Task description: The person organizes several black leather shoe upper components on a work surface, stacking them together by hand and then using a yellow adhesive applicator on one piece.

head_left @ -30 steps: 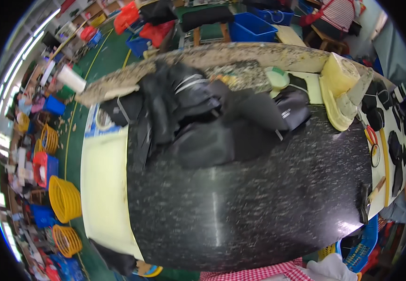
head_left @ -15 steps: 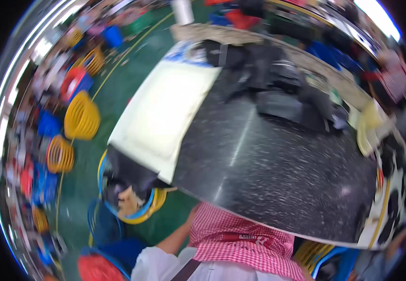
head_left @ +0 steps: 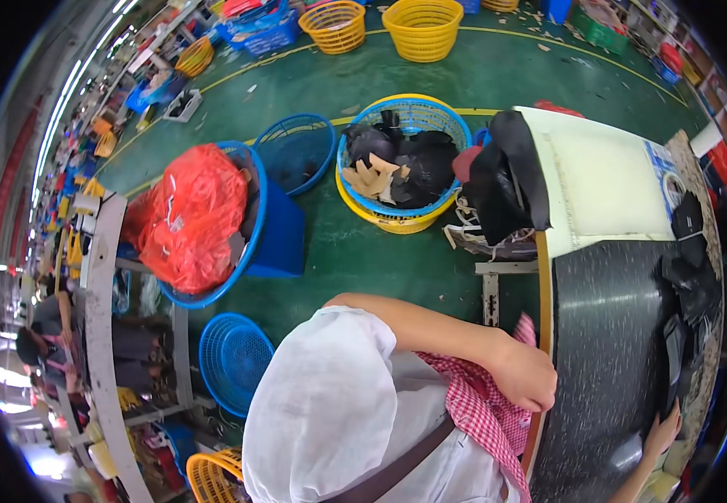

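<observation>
My left hand point(head_left: 524, 374) is closed at the near edge of the dark speckled tabletop point(head_left: 598, 335), beside the red-and-white checked apron point(head_left: 485, 402). What lies inside its fingers, if anything, is hidden. Toward the lower right, my right hand point(head_left: 662, 431) reaches over the tabletop, its fingers around the lower end of a long black piece point(head_left: 674, 356). More black pieces point(head_left: 692, 281) lie heaped along the table's far side. A pale padded board point(head_left: 607, 180) covers the tabletop's left end, with black sheet material point(head_left: 502, 180) hanging off its edge.
A blue basket point(head_left: 420, 109) holding black and tan scraps stands inside a yellow one on the green floor. Left of it is a blue bin point(head_left: 275, 239) with a red plastic bag point(head_left: 192, 218). An empty-looking blue basket point(head_left: 233, 360) and a metal-framed bench point(head_left: 99, 277) are further left.
My view has swung left, so the table now sits at the right and the floor baskets fill the middle. My left hand and right hand have come into view.
</observation>
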A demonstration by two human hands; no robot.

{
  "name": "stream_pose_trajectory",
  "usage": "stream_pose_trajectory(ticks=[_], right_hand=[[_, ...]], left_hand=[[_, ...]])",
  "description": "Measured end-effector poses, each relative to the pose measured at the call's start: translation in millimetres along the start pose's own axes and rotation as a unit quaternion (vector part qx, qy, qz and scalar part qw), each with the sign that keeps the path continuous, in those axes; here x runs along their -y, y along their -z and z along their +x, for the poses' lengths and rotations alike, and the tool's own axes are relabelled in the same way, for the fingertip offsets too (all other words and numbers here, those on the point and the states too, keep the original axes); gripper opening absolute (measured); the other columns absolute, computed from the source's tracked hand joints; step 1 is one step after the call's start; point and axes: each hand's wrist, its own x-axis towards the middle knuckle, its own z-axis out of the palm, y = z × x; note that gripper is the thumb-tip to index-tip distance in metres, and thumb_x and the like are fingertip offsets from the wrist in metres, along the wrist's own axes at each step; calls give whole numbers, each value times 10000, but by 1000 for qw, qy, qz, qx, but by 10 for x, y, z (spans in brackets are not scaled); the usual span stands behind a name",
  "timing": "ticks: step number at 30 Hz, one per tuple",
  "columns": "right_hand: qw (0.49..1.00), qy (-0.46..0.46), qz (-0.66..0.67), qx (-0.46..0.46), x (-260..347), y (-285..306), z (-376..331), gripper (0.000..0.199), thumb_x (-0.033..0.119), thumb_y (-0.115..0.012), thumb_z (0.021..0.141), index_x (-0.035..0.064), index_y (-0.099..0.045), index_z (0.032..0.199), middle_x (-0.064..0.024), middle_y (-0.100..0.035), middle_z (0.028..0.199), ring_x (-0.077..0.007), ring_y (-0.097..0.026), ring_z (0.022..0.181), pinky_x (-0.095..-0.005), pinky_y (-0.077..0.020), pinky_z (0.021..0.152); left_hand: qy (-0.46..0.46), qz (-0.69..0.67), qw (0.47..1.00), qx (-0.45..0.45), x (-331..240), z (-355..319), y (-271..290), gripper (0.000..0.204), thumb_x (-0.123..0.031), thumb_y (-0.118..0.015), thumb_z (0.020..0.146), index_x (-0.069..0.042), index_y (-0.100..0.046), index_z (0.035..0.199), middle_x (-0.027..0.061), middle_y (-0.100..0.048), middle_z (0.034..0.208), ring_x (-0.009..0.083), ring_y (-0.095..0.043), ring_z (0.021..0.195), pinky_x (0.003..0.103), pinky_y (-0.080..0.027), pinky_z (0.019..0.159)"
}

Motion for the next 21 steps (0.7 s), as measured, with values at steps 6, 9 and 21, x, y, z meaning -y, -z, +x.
stream_pose_trajectory(ticks=[6,9,21], right_hand=[[935,-69,297,182,-512,1020,-557,650,267,-575,904,-67,-332,1406,-202,-372,1431,-283,-369,1293,-349,-260,1077],[779,-63,588,209,667,1316,-1213,540,227,-596,858,-49,-474,1306,-180,-560,1235,-271,-555,1080,-373,-423,915],[526,315,616,495,3848,1456,-614,512,313,-636,901,-66,-505,1219,-129,-605,1133,-157,-552,1044,-297,-452,907]], left_hand=[[-160,25,940,-302,-214,100,222,429,-144,-638,773,-8,-567,1173,171,-503,1299,362,-480,1208,529,-391,990],[-283,194,882,-323,-328,292,356,571,-190,-670,738,-79,-520,1278,193,-381,1437,402,-379,1316,612,-290,1037],[188,-230,790,-537,275,-1472,499,536,-67,-641,821,-12,-395,1294,169,-451,1323,244,-468,1217,354,-450,976]])
